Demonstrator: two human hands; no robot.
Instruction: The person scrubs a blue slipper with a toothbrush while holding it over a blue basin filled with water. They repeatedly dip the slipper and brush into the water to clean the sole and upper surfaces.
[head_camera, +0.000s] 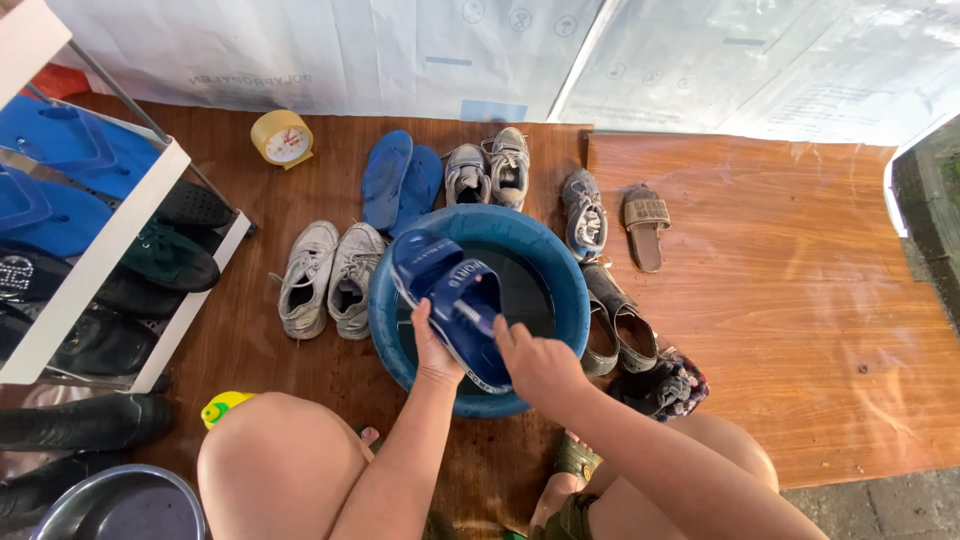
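Observation:
A dark blue slide sandal (447, 293) is held over a round blue basin (560, 262) of dark water. My left hand (433, 350) grips the sandal from below at its near end. My right hand (535, 362) presses on the sandal's right side, with something small in its fingers that I cannot make out. My bare knees frame the near side of the basin.
Shoes ring the basin on the wet wooden boards: white sneakers (328, 276), blue flip-flops (400, 182), grey sneakers (488, 170), a tan slide (645, 224), dark shoes (615, 325). A shoe rack (95, 262) stands left, a yellow clock (281, 137) behind, a metal bowl (118, 505) near left.

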